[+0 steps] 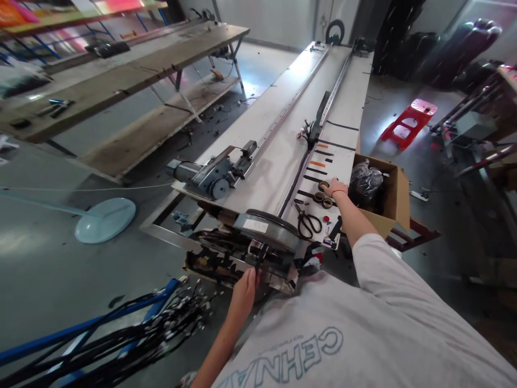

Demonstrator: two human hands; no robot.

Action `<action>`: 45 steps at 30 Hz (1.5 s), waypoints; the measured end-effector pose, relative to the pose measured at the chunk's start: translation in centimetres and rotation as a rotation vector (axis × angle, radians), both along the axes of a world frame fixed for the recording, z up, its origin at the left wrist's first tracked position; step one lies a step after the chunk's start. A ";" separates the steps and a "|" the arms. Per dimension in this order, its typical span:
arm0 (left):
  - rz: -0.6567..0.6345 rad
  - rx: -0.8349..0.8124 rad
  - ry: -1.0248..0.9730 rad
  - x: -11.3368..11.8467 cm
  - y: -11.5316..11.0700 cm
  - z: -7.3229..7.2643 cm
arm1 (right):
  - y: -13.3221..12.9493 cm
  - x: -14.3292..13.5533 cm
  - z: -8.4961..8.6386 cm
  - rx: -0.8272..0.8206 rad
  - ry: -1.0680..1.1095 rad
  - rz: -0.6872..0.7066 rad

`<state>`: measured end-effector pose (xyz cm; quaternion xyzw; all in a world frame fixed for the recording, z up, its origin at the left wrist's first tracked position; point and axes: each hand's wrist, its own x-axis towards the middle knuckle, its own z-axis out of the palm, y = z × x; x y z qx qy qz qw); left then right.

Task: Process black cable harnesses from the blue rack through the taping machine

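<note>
My left hand (244, 291) is low at the near end of the long table, its fingers closed round a narrow black strip (260, 260) beside the round drum (266, 229). Over the table's right edge my right hand (336, 187) reaches out, fingers closed at a dark tape roll (323, 185). Two brown tape rolls (319, 197) lie just nearer to me. Closer still are black-handled scissors (309, 223) and a small red round piece (326, 219). Short black and orange strips (317, 164) are laid in a row beyond my right hand.
A motor unit (218, 172) is mounted at the table's left. On the right stands a cardboard box (390, 199) holding a dark plastic-wrapped bundle. A red stool (410, 124) is farther back. Black cables hang on a blue rack (157, 318) at lower left, near a pale round base (105, 220).
</note>
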<state>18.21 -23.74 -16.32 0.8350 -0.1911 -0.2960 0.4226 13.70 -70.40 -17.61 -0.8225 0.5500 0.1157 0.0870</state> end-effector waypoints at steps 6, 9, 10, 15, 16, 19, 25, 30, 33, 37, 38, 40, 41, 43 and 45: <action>0.016 0.064 0.407 0.4 5.3 -1.2 | 0.0 -0.1 -0.3 -0.011 -0.024 0.000; -0.083 0.101 0.663 0.4 6.7 -1.0 | -0.1 -0.1 -0.1 0.005 -0.020 -0.006; -0.121 0.107 0.696 0.3 6.8 -0.9 | -0.1 0.0 0.0 0.013 -0.020 -0.007; -0.091 0.089 0.296 -1.2 6.0 -1.2 | 0.2 0.0 0.1 0.023 -0.020 -0.020; -0.038 0.070 0.227 -1.5 5.6 -1.3 | 0.3 0.0 0.1 0.019 -0.020 -0.019; 0.050 0.011 0.190 -2.0 4.6 -1.4 | 0.5 -0.1 -0.1 0.012 -0.025 -0.017; 0.069 -0.056 0.175 -0.6 2.1 -0.7 | 0.1 0.6 2.3 0.036 -0.092 0.001; 0.057 -0.128 0.086 1.5 0.1 -0.2 | 11.7 -1.0 5.4 0.110 -0.623 0.357; 0.127 -0.202 0.072 2.8 -0.3 -0.1 | 23.4 -3.1 4.8 0.464 -0.821 0.736; 0.096 -0.288 0.132 3.8 -0.1 0.0 | 32.2 -1.8 1.1 0.467 -0.885 0.721; 0.079 -0.307 0.144 3.9 -0.1 0.0 | 32.7 -0.8 0.3 0.438 -0.856 0.636; 0.059 -0.337 0.160 3.9 0.0 -0.1 | 32.3 0.9 -0.9 0.440 -0.824 0.514; 0.054 -0.345 0.163 3.9 -0.1 -0.2 | 31.9 1.4 -1.1 0.460 -0.845 0.500; 0.044 -0.350 0.152 3.8 -0.1 -0.3 | 31.0 1.5 -1.3 0.481 -0.937 0.535; 0.026 -0.340 0.117 3.8 -0.1 -0.4 | 30.7 1.0 -1.1 0.481 -1.004 0.564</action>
